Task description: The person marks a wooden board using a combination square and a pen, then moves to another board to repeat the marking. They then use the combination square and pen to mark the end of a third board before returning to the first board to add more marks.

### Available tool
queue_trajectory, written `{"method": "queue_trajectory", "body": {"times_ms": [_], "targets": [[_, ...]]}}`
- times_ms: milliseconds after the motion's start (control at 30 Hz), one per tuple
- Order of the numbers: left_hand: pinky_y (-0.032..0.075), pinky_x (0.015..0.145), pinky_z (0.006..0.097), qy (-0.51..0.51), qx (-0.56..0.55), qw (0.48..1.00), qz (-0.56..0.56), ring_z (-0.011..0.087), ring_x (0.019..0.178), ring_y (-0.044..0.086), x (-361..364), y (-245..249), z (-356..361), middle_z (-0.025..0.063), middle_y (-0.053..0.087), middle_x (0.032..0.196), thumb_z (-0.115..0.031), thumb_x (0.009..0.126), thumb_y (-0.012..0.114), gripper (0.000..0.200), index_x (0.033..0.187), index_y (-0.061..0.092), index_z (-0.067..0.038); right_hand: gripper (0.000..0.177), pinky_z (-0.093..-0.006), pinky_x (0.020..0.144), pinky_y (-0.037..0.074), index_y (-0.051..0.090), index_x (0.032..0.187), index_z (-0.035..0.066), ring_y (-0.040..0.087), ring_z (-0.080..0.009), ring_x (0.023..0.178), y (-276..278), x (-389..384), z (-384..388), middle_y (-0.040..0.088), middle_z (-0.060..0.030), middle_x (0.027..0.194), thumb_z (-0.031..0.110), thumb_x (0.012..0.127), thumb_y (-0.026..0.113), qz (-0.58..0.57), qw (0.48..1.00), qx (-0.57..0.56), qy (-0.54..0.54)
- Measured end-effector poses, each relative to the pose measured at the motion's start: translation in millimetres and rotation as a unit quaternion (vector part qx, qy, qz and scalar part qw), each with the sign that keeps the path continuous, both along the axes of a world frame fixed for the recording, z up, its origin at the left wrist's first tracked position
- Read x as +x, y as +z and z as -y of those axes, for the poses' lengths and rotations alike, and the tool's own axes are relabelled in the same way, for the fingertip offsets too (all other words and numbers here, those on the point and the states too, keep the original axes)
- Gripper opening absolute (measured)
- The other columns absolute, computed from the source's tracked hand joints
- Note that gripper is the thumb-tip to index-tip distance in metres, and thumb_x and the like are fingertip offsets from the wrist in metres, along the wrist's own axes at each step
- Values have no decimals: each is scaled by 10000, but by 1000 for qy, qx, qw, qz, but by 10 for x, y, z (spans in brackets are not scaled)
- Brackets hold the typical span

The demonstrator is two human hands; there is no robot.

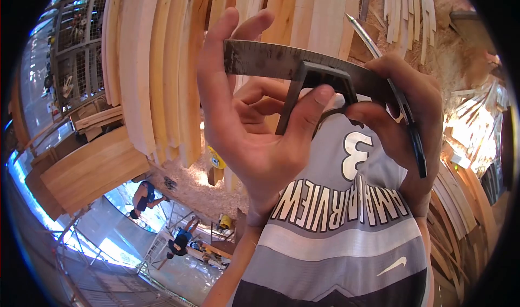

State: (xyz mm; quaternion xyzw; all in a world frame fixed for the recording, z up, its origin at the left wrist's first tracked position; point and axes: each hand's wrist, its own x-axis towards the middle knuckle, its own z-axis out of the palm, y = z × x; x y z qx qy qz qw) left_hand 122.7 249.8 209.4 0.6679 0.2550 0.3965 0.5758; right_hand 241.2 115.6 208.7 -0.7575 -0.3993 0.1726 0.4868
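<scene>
A combination square, with a worn, marked steel blade (260, 58) and a dark head (325, 74), is held up before my chest. My left hand (249, 128) grips it. The thumb presses on the head, some fingers curl beneath, and others stand up by the blade's left end. My right hand (411, 112) is closed round the blade's right part, with fingertips close to the head. The same hand also holds a pen (363, 33). Its silver tip points up and left, and a dark length emerges below the fingers.
Long wooden boards (141, 63) lie side by side beyond my hands. Thin strips (409, 9) lie at upper right, among wood shavings (444, 41). More planks (457, 198) are stacked at right. Two people (143, 198) are at lower left, near scaffolding. A wire-mesh rack (81, 47) stands at left.
</scene>
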Motion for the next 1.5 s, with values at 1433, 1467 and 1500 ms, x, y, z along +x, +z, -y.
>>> {"method": "queue_trajectory", "body": {"times_ms": [1433,1467,1500], "targets": [[494,584,156,15,-167,986,-4,68,700,658,-96,-64,-15,207,755,1134,-167,1008,679,320,1218,699,74,399,-238,526,362,665,1028,19,486,-62,607,-92,-25,-92,587,15,691,150,735,902,34,999,-38,-13],[492,575,156,20,-167,986,0,69,688,655,-91,-66,-15,211,756,1128,-162,1003,685,315,1210,703,76,399,-238,526,362,665,1028,19,486,-62,607,-82,-9,-101,587,15,691,150,735,902,34,999,-38,-12],[492,575,156,21,-167,986,1,69,688,655,-88,-67,-16,211,756,1128,-162,1003,685,315,1210,703,76,381,-238,520,356,658,1012,21,478,-62,592,-66,20,-109,581,17,679,163,745,891,33,999,-37,2]]}}
